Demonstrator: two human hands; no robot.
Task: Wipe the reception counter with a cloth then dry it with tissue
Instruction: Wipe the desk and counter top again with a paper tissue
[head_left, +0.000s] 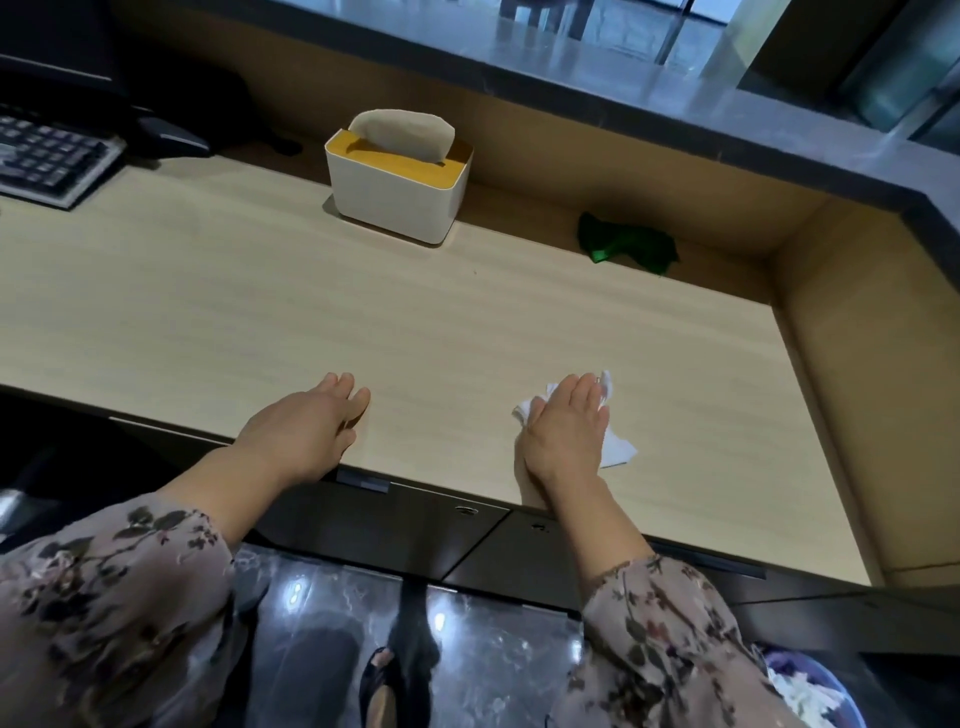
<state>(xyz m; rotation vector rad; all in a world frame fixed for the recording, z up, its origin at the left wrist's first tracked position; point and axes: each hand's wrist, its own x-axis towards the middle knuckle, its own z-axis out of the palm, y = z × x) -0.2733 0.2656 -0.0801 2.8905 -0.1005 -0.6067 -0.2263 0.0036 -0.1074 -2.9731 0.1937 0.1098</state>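
The pale wooden reception counter fills the middle of the view. My right hand lies flat on a crumpled white tissue, pressing it onto the counter near the front edge. White paper shows at my fingertips and beside my wrist. My left hand rests on the counter near the front edge with relaxed fingers and holds nothing. A crumpled green cloth lies at the back right, against the counter's rear wall. A white tissue box with a yellow lid stands at the back, one tissue sticking up from its slot.
A keyboard and a dark monitor base sit at the far left. A raised grey ledge runs behind the counter and turns down the right side. Below are dark drawers, and a blue bin at the bottom right.
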